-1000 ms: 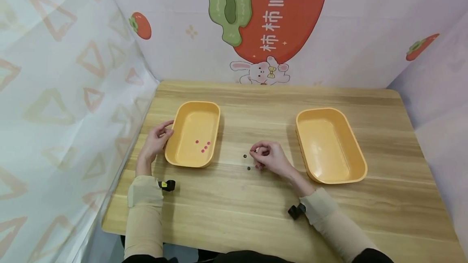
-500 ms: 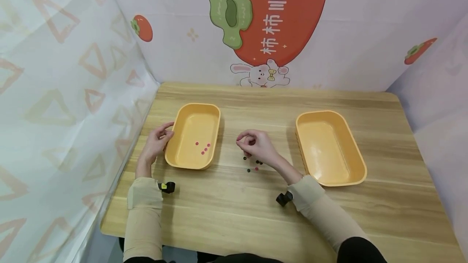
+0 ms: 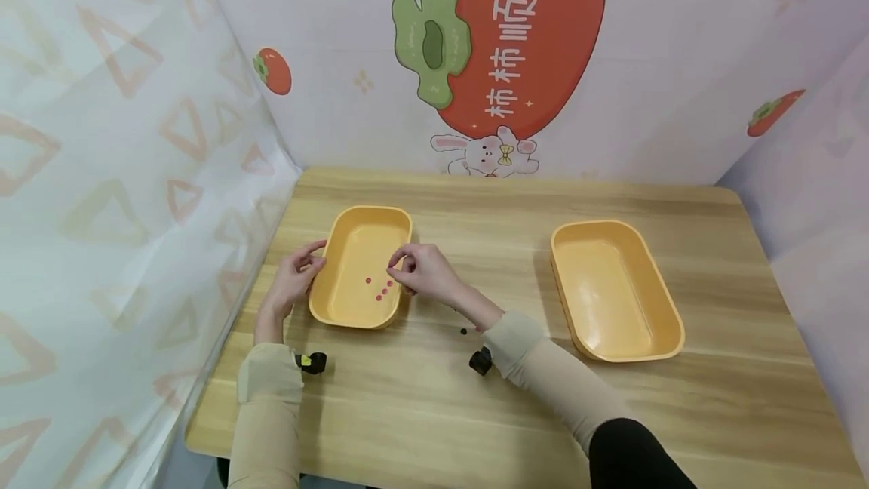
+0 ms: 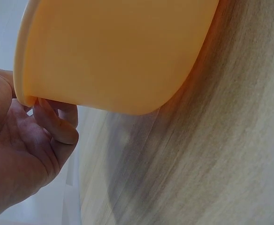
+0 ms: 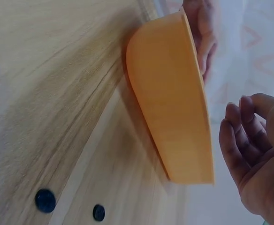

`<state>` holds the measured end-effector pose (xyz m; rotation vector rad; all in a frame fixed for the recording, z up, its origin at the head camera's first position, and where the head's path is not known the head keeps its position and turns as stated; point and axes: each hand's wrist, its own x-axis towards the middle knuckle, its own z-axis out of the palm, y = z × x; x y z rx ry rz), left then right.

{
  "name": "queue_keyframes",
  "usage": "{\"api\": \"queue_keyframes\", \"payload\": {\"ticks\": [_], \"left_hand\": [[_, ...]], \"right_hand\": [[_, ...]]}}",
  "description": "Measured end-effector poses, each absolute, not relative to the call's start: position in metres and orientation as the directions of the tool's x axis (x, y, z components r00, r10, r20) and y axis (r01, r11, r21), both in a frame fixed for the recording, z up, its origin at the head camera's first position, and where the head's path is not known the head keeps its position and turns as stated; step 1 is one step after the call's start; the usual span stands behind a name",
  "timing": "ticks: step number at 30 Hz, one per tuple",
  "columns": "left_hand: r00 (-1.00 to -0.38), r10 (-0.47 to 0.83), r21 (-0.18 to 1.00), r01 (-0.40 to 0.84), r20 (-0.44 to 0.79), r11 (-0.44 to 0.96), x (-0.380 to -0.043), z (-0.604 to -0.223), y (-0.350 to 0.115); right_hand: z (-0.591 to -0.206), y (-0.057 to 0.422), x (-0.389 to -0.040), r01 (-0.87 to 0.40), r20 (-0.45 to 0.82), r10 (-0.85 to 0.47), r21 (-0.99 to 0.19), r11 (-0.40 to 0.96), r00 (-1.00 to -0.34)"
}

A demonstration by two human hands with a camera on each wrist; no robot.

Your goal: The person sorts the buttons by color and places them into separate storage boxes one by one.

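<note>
My left hand [image 3: 292,279] grips the outer rim of the left yellow plastic tray [image 3: 349,262], thumb above and fingers curled beneath it, as the left wrist view shows on the tray wall [image 4: 113,56]. Over the tray's right rim, my right hand [image 3: 432,275] pinches a small pink button-like disc [image 3: 390,270] between thumb and forefinger. In the right wrist view the fingertips lie just past the rim, and the disc is hidden. Several pink discs [image 3: 378,297] lie on the tray floor, toward its near right corner.
A second yellow tray [image 3: 611,289] stands on the right of the wooden table [image 3: 380,406]. Dark round discs [image 5: 45,200] lie on the wood between the trays, partly covered by the right forearm in the head view. Printed cloth [image 3: 339,119] walls the back and sides.
My right hand has moved left from the loose discs at mid-table to the left tray's rim, carrying a pink disc. The left hand has kept its grip. The head view has tilted slightly up.
</note>
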<state>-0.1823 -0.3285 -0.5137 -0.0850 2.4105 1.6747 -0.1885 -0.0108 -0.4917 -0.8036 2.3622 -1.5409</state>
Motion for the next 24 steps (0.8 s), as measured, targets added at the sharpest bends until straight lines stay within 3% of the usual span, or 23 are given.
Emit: {"api": "queue_keyframes", "payload": {"ticks": [14,24], "left_hand": [[-0.982,0.069,0.929,-0.144,-0.177,0.341,-0.180,-0.516,-0.326],[-0.982,0.063,0.931,-0.149,-0.180,0.333,-0.179,-0.515,-0.326]], "right_hand": [[-0.502,-0.033,-0.201,-0.361,0.077,-0.483,-0.768,0.529,-0.872],[-0.506,-0.033,-0.201,-0.347,0.101,-0.463,-0.802,0.486,-0.881]]}}
